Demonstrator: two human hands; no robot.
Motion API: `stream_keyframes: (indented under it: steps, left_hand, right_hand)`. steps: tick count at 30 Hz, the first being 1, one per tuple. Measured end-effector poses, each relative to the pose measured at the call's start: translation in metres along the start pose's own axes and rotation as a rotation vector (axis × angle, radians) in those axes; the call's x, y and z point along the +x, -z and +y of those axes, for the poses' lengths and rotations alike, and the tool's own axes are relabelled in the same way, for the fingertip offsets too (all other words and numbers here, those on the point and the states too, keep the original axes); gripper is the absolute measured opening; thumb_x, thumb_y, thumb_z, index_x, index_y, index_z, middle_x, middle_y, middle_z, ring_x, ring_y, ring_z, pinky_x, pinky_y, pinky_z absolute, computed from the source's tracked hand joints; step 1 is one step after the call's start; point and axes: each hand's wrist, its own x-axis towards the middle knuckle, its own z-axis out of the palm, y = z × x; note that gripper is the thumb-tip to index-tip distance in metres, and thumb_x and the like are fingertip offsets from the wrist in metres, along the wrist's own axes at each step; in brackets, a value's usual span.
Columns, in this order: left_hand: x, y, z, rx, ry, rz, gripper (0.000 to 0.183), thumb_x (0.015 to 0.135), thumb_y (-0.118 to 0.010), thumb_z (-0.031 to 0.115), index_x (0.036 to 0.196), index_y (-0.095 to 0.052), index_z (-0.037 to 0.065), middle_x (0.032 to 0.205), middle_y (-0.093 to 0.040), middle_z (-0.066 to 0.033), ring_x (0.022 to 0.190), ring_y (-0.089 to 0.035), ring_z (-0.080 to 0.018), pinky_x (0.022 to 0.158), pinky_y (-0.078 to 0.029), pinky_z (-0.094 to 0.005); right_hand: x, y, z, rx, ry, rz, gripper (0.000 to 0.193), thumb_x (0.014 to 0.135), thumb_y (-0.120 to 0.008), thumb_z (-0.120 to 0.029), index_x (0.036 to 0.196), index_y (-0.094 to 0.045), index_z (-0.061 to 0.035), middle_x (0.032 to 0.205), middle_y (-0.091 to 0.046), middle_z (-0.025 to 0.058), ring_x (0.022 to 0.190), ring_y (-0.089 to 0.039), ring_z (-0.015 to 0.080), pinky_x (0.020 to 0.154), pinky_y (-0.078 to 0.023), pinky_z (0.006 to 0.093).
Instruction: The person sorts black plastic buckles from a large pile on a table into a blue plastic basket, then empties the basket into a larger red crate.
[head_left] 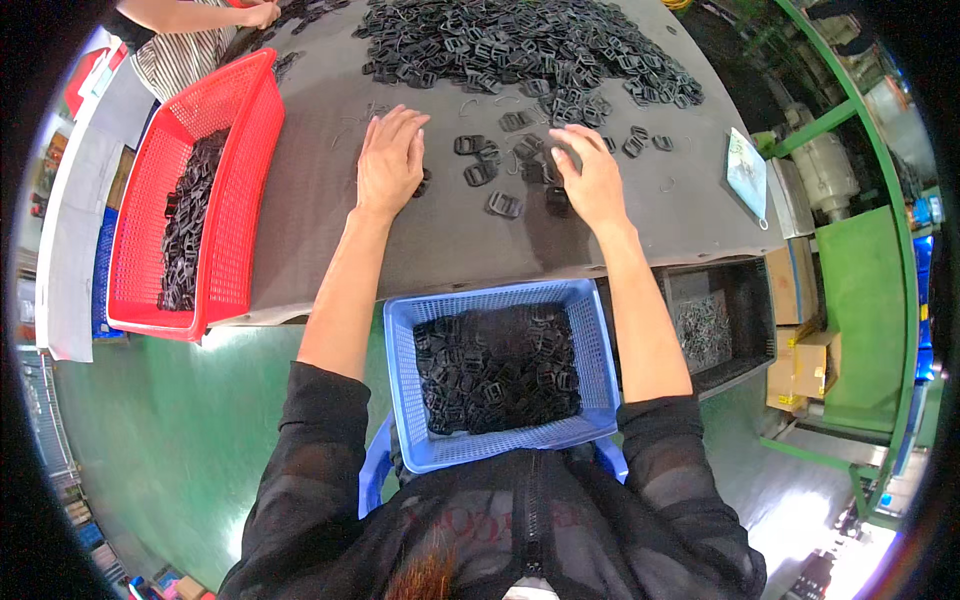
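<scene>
My left hand (pixel 390 165) hovers over or rests on the grey table (pixel 310 220), fingers stretched out, with a black plastic buckle (pixel 423 184) partly hidden beside its thumb edge. My right hand (pixel 592 180) is open to the right, thumb and fingers apart, close to dark buckles (pixel 533 165) partly covered by it. Between the hands lie several loose buckles, one of them a single buckle (pixel 504 205) nearest me. A large heap of black buckles (pixel 500 45) covers the far part of the table. Below my arms, a blue basket (pixel 400 375) holds many buckles.
At the left stands a red basket (pixel 262 150) with more buckles. Another person's hand (pixel 263 15) works at the far left. A light-blue packet (pixel 745 175) lies at the right table edge. A dark tray (pixel 755 320) with small pieces and cardboard boxes (pixel 800 365) sit at the right.
</scene>
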Motion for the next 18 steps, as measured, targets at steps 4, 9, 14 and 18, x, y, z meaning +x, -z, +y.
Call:
stream_keyframes:
  steps: [4, 9, 14, 18]
  left_hand:
    - [0.002, 0.008, 0.0, -0.196, 0.078, 0.169, 0.015, 0.084, -0.052, 0.005, 0.096, -0.062, 0.006, 0.099, -0.062, -0.007, 0.098, -0.056, -0.0256, 0.087, -0.044, -0.0378]
    - [0.004, 0.013, -0.005, -0.166, 0.173, 0.303, 0.016, 0.083, -0.053, 0.001, 0.094, -0.063, 0.007, 0.093, -0.063, -0.0066, 0.088, -0.057, -0.0249, 0.076, -0.046, -0.0347]
    - [0.002, 0.014, -0.005, -0.301, 0.264, 0.318, 0.015, 0.085, -0.052, 0.003, 0.093, -0.064, 0.007, 0.091, -0.064, -0.0064, 0.084, -0.058, -0.0229, 0.072, -0.047, -0.0327]
    - [0.002, 0.016, -0.009, -0.343, 0.34, 0.318, 0.015, 0.086, -0.052, 0.005, 0.094, -0.064, 0.008, 0.09, -0.064, -0.0059, 0.082, -0.058, -0.0205, 0.07, -0.047, -0.0308]
  right_hand:
    - [0.017, 0.002, 0.02, -0.348, 0.058, -0.12, 0.024, 0.083, -0.058, -0.02, 0.106, -0.064, -0.0161, 0.119, -0.056, 0.0043, 0.112, -0.051, 0.0232, 0.097, -0.037, 0.0439]
    - [0.036, -0.002, 0.008, -0.467, 0.002, -0.005, 0.021, 0.081, -0.059, -0.017, 0.1, -0.066, -0.0132, 0.109, -0.061, 0.0051, 0.104, -0.055, 0.0231, 0.091, -0.041, 0.0424]
    - [0.014, -0.065, -0.045, -0.086, 0.365, -0.104, 0.045, 0.086, -0.057, -0.032, 0.122, -0.051, -0.0053, 0.127, -0.05, 0.0166, 0.116, -0.048, 0.0334, 0.098, -0.039, 0.0441]
    - [-0.018, -0.085, -0.065, -0.023, 0.4, -0.121, 0.045, 0.081, -0.062, -0.034, 0.116, -0.054, -0.0066, 0.118, -0.053, 0.0152, 0.113, -0.049, 0.0317, 0.097, -0.035, 0.0492]
